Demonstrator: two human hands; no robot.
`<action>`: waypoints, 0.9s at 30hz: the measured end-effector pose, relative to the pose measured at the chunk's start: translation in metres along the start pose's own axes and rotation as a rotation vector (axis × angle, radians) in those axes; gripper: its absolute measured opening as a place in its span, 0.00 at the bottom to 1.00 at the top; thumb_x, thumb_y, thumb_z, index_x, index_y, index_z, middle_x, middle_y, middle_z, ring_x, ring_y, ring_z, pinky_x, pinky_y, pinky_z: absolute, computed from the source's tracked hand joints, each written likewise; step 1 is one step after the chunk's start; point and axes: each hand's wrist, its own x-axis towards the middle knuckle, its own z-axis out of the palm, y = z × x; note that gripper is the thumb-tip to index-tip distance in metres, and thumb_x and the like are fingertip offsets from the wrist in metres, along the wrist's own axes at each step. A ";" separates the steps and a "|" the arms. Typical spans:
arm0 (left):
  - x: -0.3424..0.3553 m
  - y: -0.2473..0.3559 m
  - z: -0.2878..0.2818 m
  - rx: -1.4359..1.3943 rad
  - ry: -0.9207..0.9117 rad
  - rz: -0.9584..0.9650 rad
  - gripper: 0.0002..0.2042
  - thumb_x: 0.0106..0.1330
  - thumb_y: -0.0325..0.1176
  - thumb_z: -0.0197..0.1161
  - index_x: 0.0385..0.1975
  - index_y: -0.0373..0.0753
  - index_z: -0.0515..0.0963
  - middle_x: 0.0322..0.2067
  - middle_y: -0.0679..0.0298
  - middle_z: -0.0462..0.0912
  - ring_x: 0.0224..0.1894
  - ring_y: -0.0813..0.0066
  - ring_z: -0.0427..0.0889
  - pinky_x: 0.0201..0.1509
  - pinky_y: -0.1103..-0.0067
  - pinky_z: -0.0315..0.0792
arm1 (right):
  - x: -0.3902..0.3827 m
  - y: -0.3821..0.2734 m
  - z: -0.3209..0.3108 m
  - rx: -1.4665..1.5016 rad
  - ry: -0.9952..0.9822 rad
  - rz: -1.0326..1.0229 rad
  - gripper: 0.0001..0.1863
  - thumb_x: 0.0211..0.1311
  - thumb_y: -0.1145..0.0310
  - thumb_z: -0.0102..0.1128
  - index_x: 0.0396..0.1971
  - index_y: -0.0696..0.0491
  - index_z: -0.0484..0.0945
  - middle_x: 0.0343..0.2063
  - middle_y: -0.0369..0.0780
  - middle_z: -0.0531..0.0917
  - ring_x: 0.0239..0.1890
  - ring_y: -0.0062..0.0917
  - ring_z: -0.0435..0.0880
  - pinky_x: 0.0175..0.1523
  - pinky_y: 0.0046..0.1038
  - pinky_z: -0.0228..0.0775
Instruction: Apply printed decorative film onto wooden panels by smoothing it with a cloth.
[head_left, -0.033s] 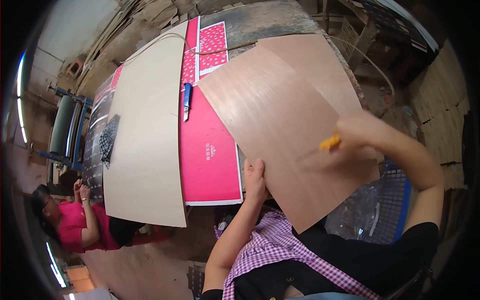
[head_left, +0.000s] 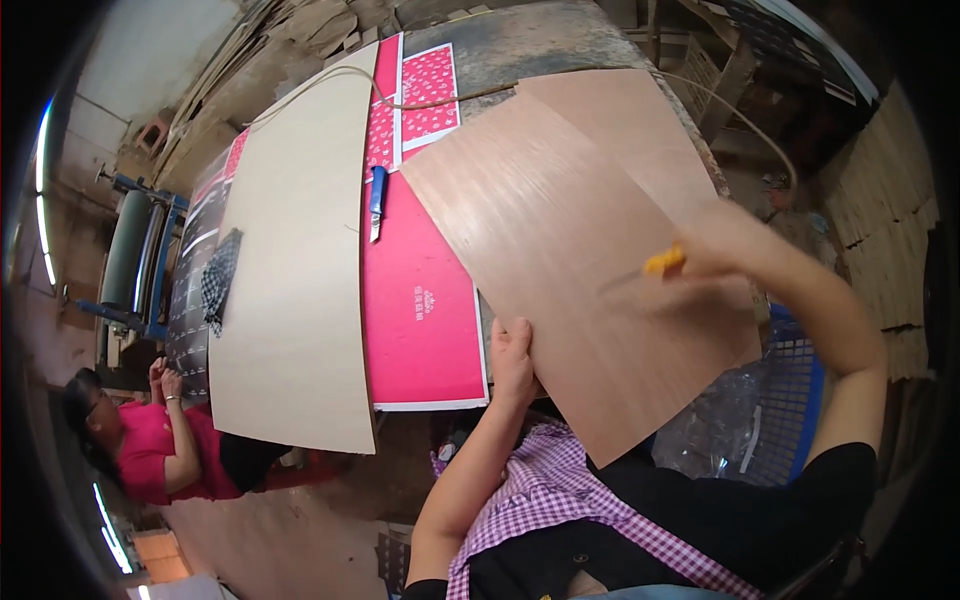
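Observation:
My left hand (head_left: 512, 360) grips the lower left edge of a thin wooden sheet (head_left: 540, 230), its thumb on top. My right hand (head_left: 705, 250), motion-blurred, is closed on a yellow-handled tool (head_left: 663, 260) over that sheet; the tool's thin working end is too smeared to identify. Another wooden sheet (head_left: 600, 95) lies partly beneath the first. To their left are a pink printed board (head_left: 420, 350) with a blue utility knife (head_left: 377, 200) on it and a long pale board (head_left: 285, 200).
A co-worker in pink (head_left: 150, 440) works at the left, beside dark printed sheets. A checked cloth (head_left: 220, 280) rests on the pale board. Behind stands a roller machine (head_left: 130, 260); a cable (head_left: 440, 102) crosses the table. A blue basket (head_left: 795, 390) and stacked sheets (head_left: 880, 200) are at right.
My right hand and the yellow tool have shifted slightly upward over the sheet. My left hand stays at the edge.

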 end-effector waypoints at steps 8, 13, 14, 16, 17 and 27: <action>0.005 -0.004 -0.013 0.051 0.074 -0.047 0.15 0.69 0.33 0.49 0.52 0.33 0.62 0.50 0.56 0.73 0.49 0.68 0.74 0.54 0.72 0.69 | -0.011 0.006 0.000 -0.075 -0.353 -0.163 0.25 0.46 0.41 0.61 0.25 0.51 0.84 0.25 0.44 0.83 0.29 0.40 0.82 0.35 0.37 0.73; 0.010 0.000 -0.005 0.094 0.061 -0.063 0.17 0.70 0.35 0.47 0.54 0.33 0.61 0.50 0.55 0.73 0.49 0.67 0.75 0.54 0.70 0.70 | 0.014 -0.023 0.001 0.112 -0.103 -0.110 0.27 0.46 0.41 0.62 0.28 0.54 0.83 0.27 0.46 0.83 0.32 0.42 0.82 0.38 0.38 0.74; 0.010 -0.001 -0.004 0.152 0.103 -0.089 0.17 0.70 0.35 0.47 0.54 0.33 0.61 0.51 0.55 0.73 0.49 0.67 0.75 0.54 0.70 0.70 | 0.029 -0.011 0.003 0.122 0.052 -0.049 0.26 0.47 0.42 0.62 0.27 0.54 0.83 0.27 0.47 0.83 0.32 0.41 0.82 0.38 0.38 0.74; 0.012 -0.010 -0.011 0.260 0.130 -0.096 0.18 0.71 0.36 0.47 0.55 0.32 0.60 0.51 0.54 0.72 0.50 0.66 0.73 0.55 0.70 0.68 | 0.054 0.026 0.000 0.077 0.268 0.096 0.25 0.47 0.44 0.62 0.26 0.55 0.83 0.26 0.46 0.83 0.32 0.39 0.82 0.37 0.37 0.74; 0.011 -0.011 -0.010 0.267 0.121 -0.086 0.18 0.71 0.36 0.47 0.55 0.32 0.60 0.51 0.54 0.72 0.50 0.66 0.73 0.55 0.70 0.68 | 0.059 0.041 -0.003 0.025 0.328 0.168 0.24 0.47 0.45 0.63 0.25 0.55 0.83 0.26 0.46 0.83 0.31 0.38 0.83 0.36 0.37 0.74; 0.010 -0.012 -0.004 0.201 0.155 -0.041 0.17 0.71 0.36 0.46 0.55 0.34 0.60 0.51 0.55 0.71 0.50 0.67 0.73 0.54 0.72 0.69 | 0.045 -0.018 0.008 0.153 -0.127 -0.301 0.28 0.49 0.41 0.60 0.29 0.55 0.82 0.26 0.47 0.83 0.31 0.42 0.81 0.37 0.38 0.73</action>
